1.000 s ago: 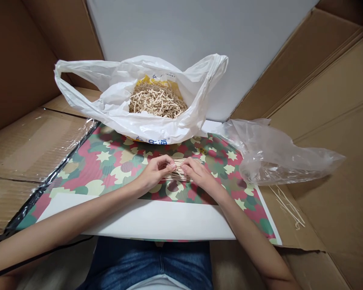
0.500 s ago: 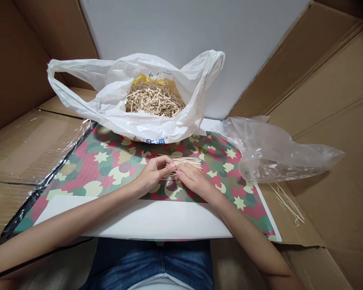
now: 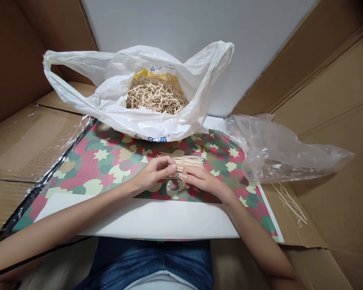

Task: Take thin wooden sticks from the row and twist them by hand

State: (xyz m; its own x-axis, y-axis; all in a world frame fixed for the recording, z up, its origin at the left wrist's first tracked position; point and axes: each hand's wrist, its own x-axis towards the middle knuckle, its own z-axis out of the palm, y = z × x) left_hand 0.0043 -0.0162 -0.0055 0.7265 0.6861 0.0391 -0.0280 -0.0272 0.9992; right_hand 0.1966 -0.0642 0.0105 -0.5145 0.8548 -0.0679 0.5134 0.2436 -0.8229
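Thin pale sticks (image 3: 190,161) lie side by side on the camouflage-patterned sheet (image 3: 115,157), partly covered by my hands. My left hand (image 3: 160,168) is closed in a pinch over their left part, with thumb and forefinger together; what is between the fingertips is too small to name. My right hand (image 3: 198,177) sits at their lower edge, its fingers curled and pressed to the thumb around a thin pale strand that runs toward the left hand. Beyond the hands stands a white plastic bag (image 3: 181,127), open at the top and filled with short, twisted pale pieces (image 3: 155,96).
A crumpled clear plastic bag (image 3: 278,157) lies to the right. Several loose strands (image 3: 292,205) rest on the cardboard below it. Cardboard walls (image 3: 326,88) rise on both sides, and a white strip (image 3: 139,217) edges the table in front of me.
My right hand has moved down and slightly right off the sticks' upper part, uncovering more of them. The left hand keeps its pinch in nearly the same place.
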